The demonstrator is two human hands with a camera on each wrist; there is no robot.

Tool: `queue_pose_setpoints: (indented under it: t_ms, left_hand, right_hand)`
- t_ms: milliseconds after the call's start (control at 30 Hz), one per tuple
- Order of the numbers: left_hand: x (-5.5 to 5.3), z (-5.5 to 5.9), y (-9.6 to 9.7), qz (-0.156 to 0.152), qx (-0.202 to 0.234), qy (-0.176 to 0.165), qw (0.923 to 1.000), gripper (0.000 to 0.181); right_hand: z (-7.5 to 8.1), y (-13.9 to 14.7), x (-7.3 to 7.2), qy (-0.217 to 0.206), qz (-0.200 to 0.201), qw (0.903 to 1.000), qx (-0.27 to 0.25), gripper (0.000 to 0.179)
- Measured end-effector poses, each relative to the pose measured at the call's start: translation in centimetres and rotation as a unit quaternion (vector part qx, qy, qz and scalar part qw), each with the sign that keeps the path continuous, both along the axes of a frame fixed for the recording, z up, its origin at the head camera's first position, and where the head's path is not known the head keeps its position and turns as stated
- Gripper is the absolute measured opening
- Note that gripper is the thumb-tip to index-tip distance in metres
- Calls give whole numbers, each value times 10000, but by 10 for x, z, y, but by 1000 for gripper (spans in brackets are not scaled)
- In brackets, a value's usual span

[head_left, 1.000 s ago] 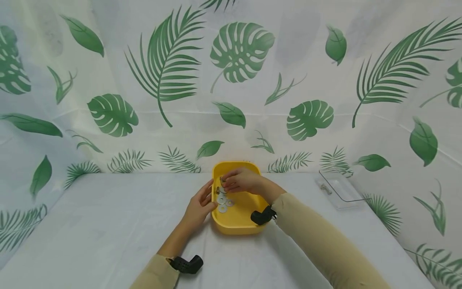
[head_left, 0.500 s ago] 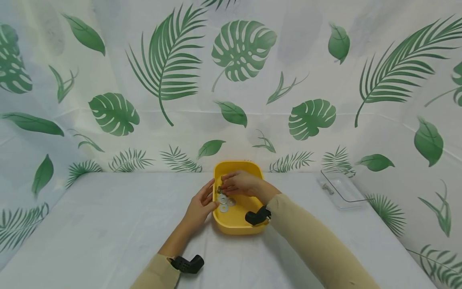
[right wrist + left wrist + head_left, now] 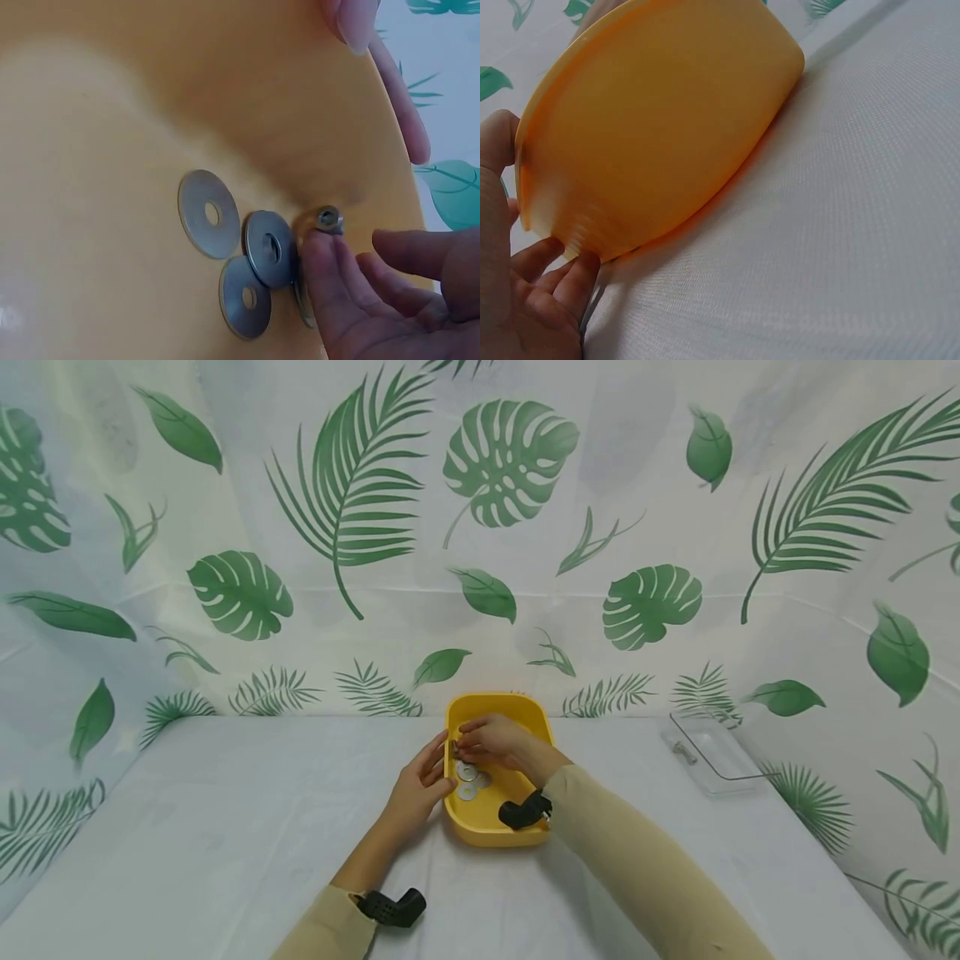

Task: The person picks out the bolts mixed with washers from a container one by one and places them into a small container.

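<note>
A yellow tray (image 3: 495, 839) stands in the middle of the table. My left hand (image 3: 412, 789) grips its left side, thumb over the rim and fingers against the outer wall (image 3: 667, 127), as the left wrist view shows. My right hand (image 3: 502, 743) reaches inside, low near the tray's left wall. In the right wrist view its curled fingertips are at a small metal bolt (image 3: 334, 214), seen end-on; whether the thumb presses on it is partly hidden. Several flat metal washers (image 3: 196, 206) lie on the tray floor beside these fingers, one partly covered by them.
To the right on the white-covered table (image 3: 225, 827) sits a clear plastic box (image 3: 720, 781) with a bolt (image 3: 684, 752) in it. A leaf-printed cloth (image 3: 360, 652) hangs behind the table. A black wrist camera (image 3: 525, 810) overlaps the tray's front right.
My right hand has shifted slightly down and left toward the tray's left wall, its fingers now covering more of the bolts there. My left hand stays on the tray.
</note>
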State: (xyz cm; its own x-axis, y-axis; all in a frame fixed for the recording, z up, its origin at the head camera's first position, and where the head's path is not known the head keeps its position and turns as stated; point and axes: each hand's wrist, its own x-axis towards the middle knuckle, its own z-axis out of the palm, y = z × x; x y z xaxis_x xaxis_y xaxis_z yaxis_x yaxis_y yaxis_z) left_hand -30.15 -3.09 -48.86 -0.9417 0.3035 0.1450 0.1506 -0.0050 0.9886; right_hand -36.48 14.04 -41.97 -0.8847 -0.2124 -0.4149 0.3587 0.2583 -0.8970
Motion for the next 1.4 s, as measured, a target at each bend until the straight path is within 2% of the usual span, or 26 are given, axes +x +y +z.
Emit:
queue_pose_setpoints:
  t_ms: [300,800,1167,1400]
  left_hand:
    - [1,2,3,18,15,-77,10000,76]
    - [3,3,11,-13,-103,-67,9999,75]
    - [4,3,7,37,-52,-61,10000,76]
    - [2,4,3,157,-183,-93,9997,75]
  right_hand:
    - [1,-3,2,171,-3,9998,133,40]
    - [0,0,2,58,-235,9989,398,37]
    - [17,6,12,219,-219,9995,52,34]
    - [28,15,15,360,-290,9988,153,37]
